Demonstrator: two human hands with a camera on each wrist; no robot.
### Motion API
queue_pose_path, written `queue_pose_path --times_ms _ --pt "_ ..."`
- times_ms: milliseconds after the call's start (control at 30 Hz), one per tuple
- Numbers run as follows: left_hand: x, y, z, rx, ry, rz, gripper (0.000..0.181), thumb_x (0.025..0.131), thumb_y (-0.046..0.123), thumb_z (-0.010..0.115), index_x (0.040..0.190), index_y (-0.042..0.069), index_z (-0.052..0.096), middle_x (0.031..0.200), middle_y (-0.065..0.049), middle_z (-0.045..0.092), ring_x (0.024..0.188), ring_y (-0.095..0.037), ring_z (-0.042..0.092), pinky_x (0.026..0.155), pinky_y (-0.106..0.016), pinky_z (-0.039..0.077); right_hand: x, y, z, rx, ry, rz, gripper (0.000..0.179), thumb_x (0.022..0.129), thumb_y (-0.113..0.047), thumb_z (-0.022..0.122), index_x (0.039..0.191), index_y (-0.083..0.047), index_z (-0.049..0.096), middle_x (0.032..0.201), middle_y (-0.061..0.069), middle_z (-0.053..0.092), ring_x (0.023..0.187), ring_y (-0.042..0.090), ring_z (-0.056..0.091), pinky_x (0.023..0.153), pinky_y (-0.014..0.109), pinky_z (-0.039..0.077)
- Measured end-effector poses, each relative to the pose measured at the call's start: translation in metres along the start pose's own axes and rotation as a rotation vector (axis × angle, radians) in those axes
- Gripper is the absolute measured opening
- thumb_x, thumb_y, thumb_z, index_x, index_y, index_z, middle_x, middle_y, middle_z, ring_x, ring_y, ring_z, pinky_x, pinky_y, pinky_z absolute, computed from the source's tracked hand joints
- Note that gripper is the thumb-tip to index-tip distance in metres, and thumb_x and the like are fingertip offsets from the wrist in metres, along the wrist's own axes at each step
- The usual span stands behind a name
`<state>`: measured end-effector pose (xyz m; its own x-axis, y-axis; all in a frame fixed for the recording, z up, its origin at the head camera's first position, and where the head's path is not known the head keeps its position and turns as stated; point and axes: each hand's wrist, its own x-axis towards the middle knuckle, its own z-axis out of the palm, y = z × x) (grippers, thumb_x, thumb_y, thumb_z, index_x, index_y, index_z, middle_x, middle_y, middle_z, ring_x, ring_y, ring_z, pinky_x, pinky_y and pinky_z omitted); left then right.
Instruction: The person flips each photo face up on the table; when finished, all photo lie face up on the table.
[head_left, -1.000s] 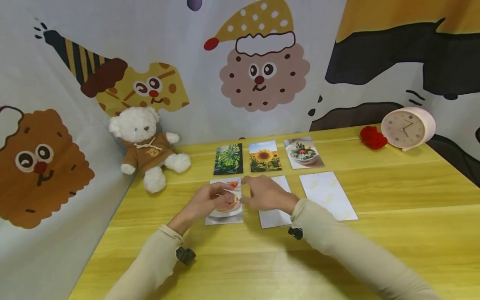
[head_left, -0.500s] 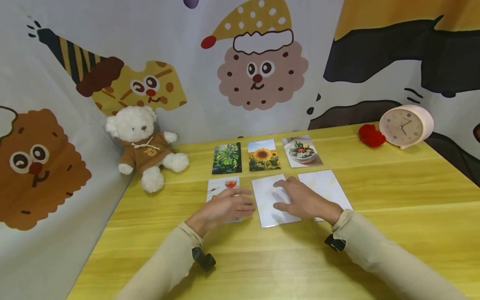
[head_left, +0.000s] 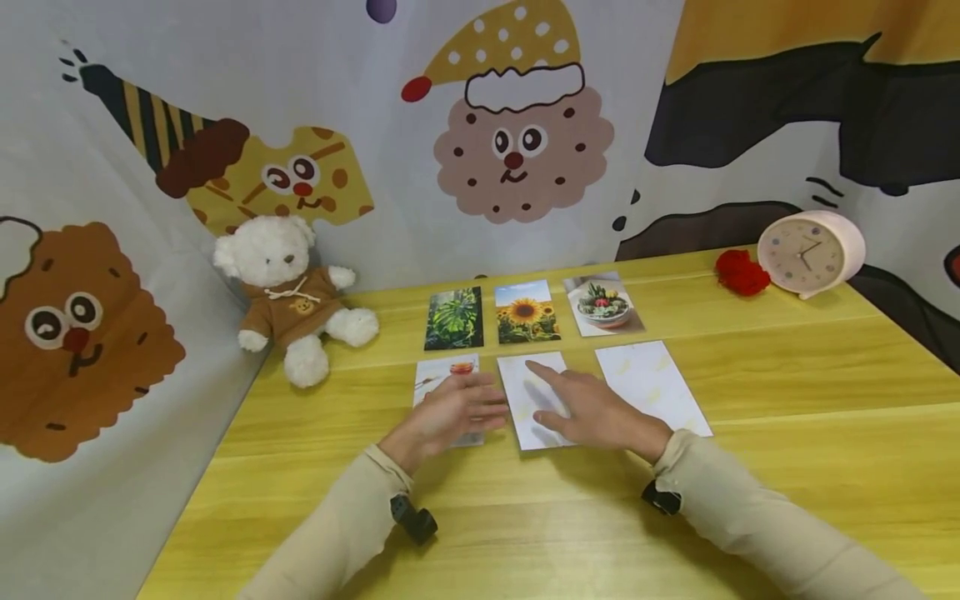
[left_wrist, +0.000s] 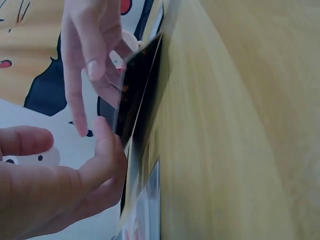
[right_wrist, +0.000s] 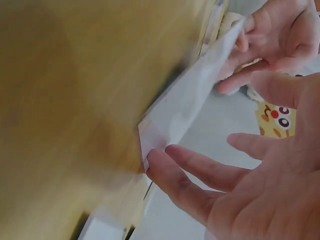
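Observation:
My left hand [head_left: 459,408] hovers over the lower-left picture card [head_left: 442,367], its straight fingers at the left edge of the middle card [head_left: 522,408]. This card shows its white back upward and stands tilted, left side raised; its dark picture face appears from below in the left wrist view. The right hand [head_left: 600,410] spreads over the card's right part, thumb apart. In the right wrist view, two of its fingertips [right_wrist: 156,159] touch the near edge. Another white-backed card [head_left: 652,379] lies to the right, partly under the right hand.
Behind lies a row of picture cards: green leaves [head_left: 454,318], a sunflower [head_left: 527,312] and potted cacti [head_left: 603,304]. A white teddy bear [head_left: 288,292] sits at the back left. At the back right stand a pink clock [head_left: 808,254] and a red fluffy thing [head_left: 741,272].
Both hands have left the lower-left picture card's sides and moved right to the middle card. Since half a second ago, that card has been tilted up from the table.

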<state>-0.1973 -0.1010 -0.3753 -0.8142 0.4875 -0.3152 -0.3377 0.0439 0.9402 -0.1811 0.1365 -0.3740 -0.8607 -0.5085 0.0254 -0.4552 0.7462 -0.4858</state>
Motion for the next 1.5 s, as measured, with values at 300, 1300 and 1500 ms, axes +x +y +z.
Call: queue_pose_path --times_ms 300,1300,1500 --pt "0.005 0.0 0.003 0.079 0.007 0.068 0.056 0.103 0.002 0.044 0.155 -0.004 0.024 0.14 -0.023 0.049 0.103 -0.013 0.058 0.092 -0.026 0.053 0.006 -0.013 0.005 0.008 0.002 0.017 0.06 0.104 -0.037 0.052 0.159 -0.023 0.032 0.113 0.017 0.064 0.088 0.021 0.058 0.071 0.036 0.048" --pt "0.009 0.016 0.019 0.145 0.069 0.183 0.056 0.101 0.015 0.06 0.153 0.022 0.039 0.148 -0.014 0.048 0.134 -0.032 0.054 0.111 -0.055 0.046 0.016 -0.015 -0.015 0.544 0.047 0.014 0.058 0.106 -0.031 0.049 0.16 -0.02 0.029 0.128 0.018 0.063 0.121 0.037 0.063 0.089 0.041 0.061" --pt "0.012 0.016 0.022 0.25 0.093 0.176 0.06 0.099 0.009 0.063 0.151 0.031 0.043 0.144 -0.011 0.048 0.132 -0.03 0.053 0.109 -0.048 0.05 0.014 -0.019 -0.022 0.707 0.059 0.021 0.062 0.108 -0.015 0.037 0.163 -0.02 0.01 0.136 0.03 0.053 0.116 0.039 0.063 0.09 0.044 0.062"
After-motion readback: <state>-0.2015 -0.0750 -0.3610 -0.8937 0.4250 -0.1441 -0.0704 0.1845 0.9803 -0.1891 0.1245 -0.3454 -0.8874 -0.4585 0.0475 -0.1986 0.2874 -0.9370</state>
